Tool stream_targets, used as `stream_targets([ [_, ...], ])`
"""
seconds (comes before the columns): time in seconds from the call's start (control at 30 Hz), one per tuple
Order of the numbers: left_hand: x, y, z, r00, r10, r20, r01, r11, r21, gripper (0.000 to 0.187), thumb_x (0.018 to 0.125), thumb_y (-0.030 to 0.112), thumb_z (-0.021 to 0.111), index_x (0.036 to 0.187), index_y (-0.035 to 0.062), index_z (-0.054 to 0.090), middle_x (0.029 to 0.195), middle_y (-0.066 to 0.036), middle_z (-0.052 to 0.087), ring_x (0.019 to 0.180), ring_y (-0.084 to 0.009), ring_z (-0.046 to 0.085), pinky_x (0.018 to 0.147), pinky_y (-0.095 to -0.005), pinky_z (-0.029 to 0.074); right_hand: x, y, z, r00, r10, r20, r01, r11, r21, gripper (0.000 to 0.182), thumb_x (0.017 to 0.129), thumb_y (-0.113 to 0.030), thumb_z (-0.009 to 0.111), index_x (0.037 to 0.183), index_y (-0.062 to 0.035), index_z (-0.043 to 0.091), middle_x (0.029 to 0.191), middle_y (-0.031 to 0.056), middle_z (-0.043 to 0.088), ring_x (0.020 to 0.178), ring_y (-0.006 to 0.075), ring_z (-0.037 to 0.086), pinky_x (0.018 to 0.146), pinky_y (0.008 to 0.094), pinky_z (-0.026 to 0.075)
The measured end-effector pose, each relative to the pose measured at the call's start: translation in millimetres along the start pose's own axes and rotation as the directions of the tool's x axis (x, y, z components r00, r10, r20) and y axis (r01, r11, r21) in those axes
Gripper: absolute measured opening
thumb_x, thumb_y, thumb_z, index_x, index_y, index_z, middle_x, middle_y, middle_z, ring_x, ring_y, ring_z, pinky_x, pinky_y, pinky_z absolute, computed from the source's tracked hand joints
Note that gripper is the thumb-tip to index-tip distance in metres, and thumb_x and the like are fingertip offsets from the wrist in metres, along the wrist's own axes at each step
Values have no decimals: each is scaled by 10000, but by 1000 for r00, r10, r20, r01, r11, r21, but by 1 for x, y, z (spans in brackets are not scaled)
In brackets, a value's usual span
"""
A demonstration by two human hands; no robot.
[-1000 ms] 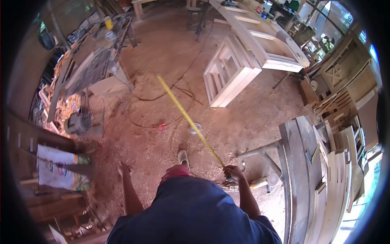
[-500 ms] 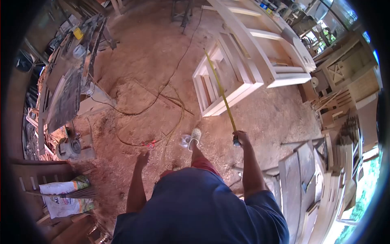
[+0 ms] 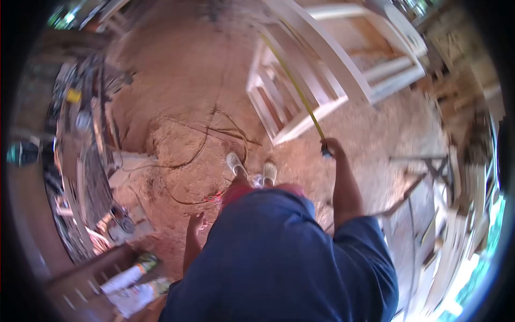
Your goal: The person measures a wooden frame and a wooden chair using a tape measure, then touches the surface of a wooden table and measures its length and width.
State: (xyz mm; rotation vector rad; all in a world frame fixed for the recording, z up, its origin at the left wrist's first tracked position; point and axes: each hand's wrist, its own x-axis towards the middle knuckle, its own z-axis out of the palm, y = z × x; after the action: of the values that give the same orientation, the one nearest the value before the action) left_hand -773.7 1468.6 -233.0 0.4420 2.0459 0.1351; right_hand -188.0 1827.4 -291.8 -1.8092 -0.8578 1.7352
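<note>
My right hand (image 3: 333, 148) is closed around a tape measure case (image 3: 326, 153). From it a yellow tape blade (image 3: 296, 88) runs up and left, over a pale wooden frame (image 3: 300, 124) standing on the floor. Low on the left, beside my blue shirt, hangs my left hand (image 3: 197, 221); its fingers look slightly spread, with nothing in them. A small red item (image 3: 213, 198) lies on the floor just above that hand.
A larger pale wooden frame (image 3: 389, 70) stands at the upper right. Cables (image 3: 201, 147) curl on the floor ahead of my feet. A cluttered bench (image 3: 94, 177) is at left, sacks (image 3: 131, 290) at lower left, and boards (image 3: 424, 225) lean at right.
The view has turned and shifted. Both my feet now show, where only one did. My right hand still holds the tape measure with its blade out, and my left hand is lower.
</note>
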Motion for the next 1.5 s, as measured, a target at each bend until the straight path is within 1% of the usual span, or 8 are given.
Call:
stream_targets([
  [0.07,13,29,-17,997,17,80,-26,993,113,374,943,385,541,921,12,570,644,-90,606,464,-147,561,374,-299,416,-33,5,-10,999,40,4,-40,994,106,154,786,-197,673,824,-49,684,600,40,567,445,141,488,399,323,385],
  [0.13,62,44,-30,987,-19,162,22,1000,-16,373,947,375,536,883,8,567,640,-86,597,449,-132,538,373,-288,407,-49,-9,-13,998,59,2,-59,986,153,140,802,-181,656,824,-48,689,601,42,566,445,134,477,409,322,382],
  [0.23,99,92,-45,971,237,-31,-238,967,-87,381,955,352,526,804,3,552,652,-85,599,466,-137,545,399,-279,421,-46,-26,-14,982,27,-186,-59,984,-169,152,830,-184,635,826,-46,699,590,35,561,453,129,462,428,323,376],
  [0.47,85,179,-58,918,397,-5,-395,911,-116,363,948,336,536,809,2,565,691,-105,627,572,-156,612,475,-274,457,-12,15,-17,980,53,-191,-84,984,-159,306,913,-302,566,794,-57,705,562,27,550,474,130,464,458,333,380],
  [0.7,90,127,-44,976,188,112,-198,977,84,434,958,411,481,823,15,594,677,-87,642,533,-154,611,431,-276,437,-12,17,-12,956,10,-292,-93,958,-271,389,917,-387,556,726,-75,688,559,46,550,482,151,475,471,346,383],
  [0.8,55,119,-45,959,257,117,-281,918,281,421,959,404,487,816,22,592,643,-74,630,499,-145,601,397,-264,415,-12,15,-9,948,21,-317,-122,945,-304,409,915,-416,555,716,-83,687,553,50,549,490,156,487,482,350,390],
  [1.23,74,98,-31,990,123,72,-120,992,-39,381,957,373,517,855,8,556,681,-91,633,517,-155,598,420,-271,433,-6,-2,-4,951,69,-303,-182,914,-363,527,888,-570,518,756,-103,722,623,84,598,580,192,562,587,363,455],
  [1.5,67,91,-29,990,128,58,-123,988,-95,377,959,371,518,865,8,553,704,-101,645,526,-159,607,432,-283,447,16,-23,5,959,64,-276,-172,905,-388,535,882,-582,517,787,-101,730,702,102,638,656,227,596,652,379,477],
])
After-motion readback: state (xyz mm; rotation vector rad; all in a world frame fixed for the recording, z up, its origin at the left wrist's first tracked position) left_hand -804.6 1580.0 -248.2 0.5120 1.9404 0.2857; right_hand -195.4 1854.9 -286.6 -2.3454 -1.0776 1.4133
